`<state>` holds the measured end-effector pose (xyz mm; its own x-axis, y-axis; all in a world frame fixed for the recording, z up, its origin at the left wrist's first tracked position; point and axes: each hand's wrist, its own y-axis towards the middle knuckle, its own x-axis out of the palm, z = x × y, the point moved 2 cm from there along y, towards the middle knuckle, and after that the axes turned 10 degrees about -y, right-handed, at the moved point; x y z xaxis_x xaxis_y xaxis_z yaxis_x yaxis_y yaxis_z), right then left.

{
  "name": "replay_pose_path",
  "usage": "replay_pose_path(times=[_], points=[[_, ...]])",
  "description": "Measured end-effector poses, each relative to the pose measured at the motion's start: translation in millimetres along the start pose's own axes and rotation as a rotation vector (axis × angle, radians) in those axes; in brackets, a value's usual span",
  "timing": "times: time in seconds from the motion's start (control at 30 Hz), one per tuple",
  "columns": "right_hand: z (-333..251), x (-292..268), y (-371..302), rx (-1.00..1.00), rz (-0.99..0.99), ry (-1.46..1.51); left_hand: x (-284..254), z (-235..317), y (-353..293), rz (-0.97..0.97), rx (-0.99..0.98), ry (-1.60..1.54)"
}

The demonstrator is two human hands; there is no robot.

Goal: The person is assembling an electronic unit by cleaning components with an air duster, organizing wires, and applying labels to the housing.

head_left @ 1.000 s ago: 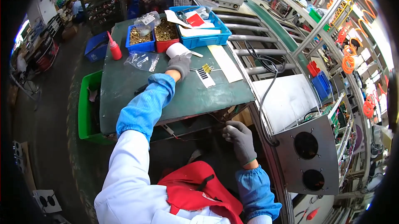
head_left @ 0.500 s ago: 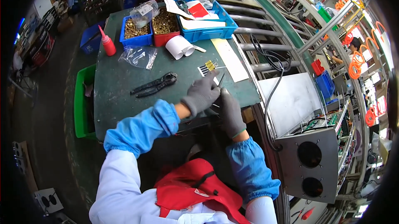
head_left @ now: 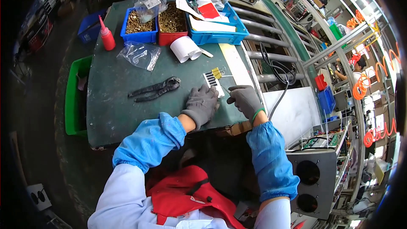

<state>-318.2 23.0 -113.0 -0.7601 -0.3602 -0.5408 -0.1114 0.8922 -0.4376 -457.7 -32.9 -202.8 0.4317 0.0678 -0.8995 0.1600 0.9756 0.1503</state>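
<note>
My left hand (head_left: 201, 105), in a grey knit glove, rests palm down near the table's front edge. Its fingers lie outstretched, with the tips beside a small white card with black bars (head_left: 213, 84). A yellow binder clip (head_left: 218, 73) is at the card's far end. My right hand (head_left: 247, 100), gloved in grey too, is just right of the card with its fingers curled together. Whatever those fingers hold, if anything, is too small to make out. Left of my left hand lie black-handled pliers (head_left: 156, 89).
On the green table (head_left: 110, 110) stand a red squeeze bottle (head_left: 107, 38), blue (head_left: 139, 37) and red (head_left: 171, 38) bins of brass-coloured parts, and a blue crate (head_left: 218, 38). A paper roll (head_left: 185, 49), plastic bag (head_left: 140, 55) and paper strip (head_left: 235, 63) lie nearer. Rollers (head_left: 271, 55) run along the right.
My hands have moved apart: the right shifted right and away from me, the left slightly down, uncovering more of the card. The dark pointed tool between them no longer shows clearly. The view shifted slightly.
</note>
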Motion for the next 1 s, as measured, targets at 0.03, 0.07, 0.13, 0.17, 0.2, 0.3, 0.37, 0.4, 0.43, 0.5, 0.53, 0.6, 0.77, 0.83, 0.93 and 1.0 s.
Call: replay_pose_path(times=[0.03, 0.07, 0.13, 0.17, 0.2, 0.3, 0.37, 0.4, 0.43, 0.5, 0.53, 0.6, 0.77, 0.83, 0.93, 1.0], points=[[5.9, -4.0, 14.4, -0.087, -0.044, -0.261, -4.4, 4.0, 2.2, -0.022, 0.003, -0.037], [12.3, -6.7, 26.9, -0.172, -0.090, -0.522, -3.4, 6.2, 3.6, -0.024, 0.008, -0.045], [17.9, -5.2, 45.5, -0.311, -0.078, -0.684, -1.8, 5.9, 4.3, 0.022, 0.038, -0.032], [23.8, -5.5, 54.7, -0.319, -0.095, -0.770, -1.6, 6.9, 5.6, 0.022, 0.043, -0.038], [19.3, -0.5, 55.6, -0.332, -0.120, -0.854, -2.0, 4.8, 4.4, 0.025, 0.041, -0.048], [6.7, 1.1, 50.3, -0.255, -0.122, -0.827, -2.2, 2.2, 3.4, 0.032, 0.029, -0.069], [6.0, -0.5, 49.9, -0.247, -0.136, -0.830, -2.4, 3.0, 3.5, 0.039, 0.021, -0.079], [1.5, 0.4, 46.8, -0.244, -0.151, -0.832, -2.8, 2.9, 3.6, 0.053, 0.018, -0.083], [-2.9, 1.5, 43.3, -0.244, -0.151, -0.833, -3.6, 2.3, 3.8, 0.067, 0.015, -0.086], [-7.6, 1.9, 34.2, -0.017, -0.082, -0.594, -6.0, 1.3, 4.1, 0.054, 0.016, -0.092], [-4.8, 4.1, 32.8, -0.018, -0.082, -0.596, -6.5, 1.0, 4.2, 0.040, 0.017, -0.097], [4.2, 7.6, 28.4, -0.072, 0.001, -0.360, -6.4, 0.9, 4.5, 0.041, 0.018, -0.091], [28.4, 16.4, 20.7, -0.095, 0.158, -0.146, -4.9, 1.7, 5.4, 0.074, 0.037, -0.068], [35.6, 22.9, 20.3, -0.113, 0.175, -0.115, -5.3, 0.8, 5.5, 0.076, 0.024, -0.080], [47.4, 25.6, 25.1, -0.134, 0.203, -0.110, -8.0, 2.4, 5.3, 0.082, 0.034, -0.078], [54.8, 29.7, 29.5, -0.261, 0.271, -0.078, -9.8, 3.2, 5.6, 0.069, 0.033, -0.080]])
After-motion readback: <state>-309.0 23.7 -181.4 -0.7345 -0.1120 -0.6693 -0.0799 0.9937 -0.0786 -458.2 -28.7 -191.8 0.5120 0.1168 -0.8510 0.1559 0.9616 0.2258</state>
